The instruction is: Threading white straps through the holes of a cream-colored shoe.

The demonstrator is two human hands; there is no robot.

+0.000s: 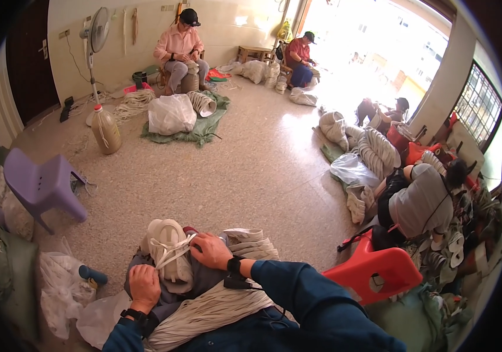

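Observation:
A cream shoe point(176, 276) rests on my lap, on dark grey cloth. Its white shoelace point(170, 252) crosses over the top in loose loops. At the shoe's left side, my left hand point(144, 286) is closed, pinching one stretch of the lace. My right hand point(211, 251) is closed on the lace at the other side, with its fingertips close to the shoe's opening. A thick bundle of white laces point(221, 311) lies across my thighs, under my right forearm. Just beyond my right hand is a nested stack of cream shoe parts point(252, 242).
A red plastic chair point(374, 267) stands at my right, a purple one point(42, 179) at my left. White plastic bags point(66, 287) lie by my left side. Several people work around the room; one bends over shoe piles point(377, 152) at the right. A fan point(97, 35) stands far left.

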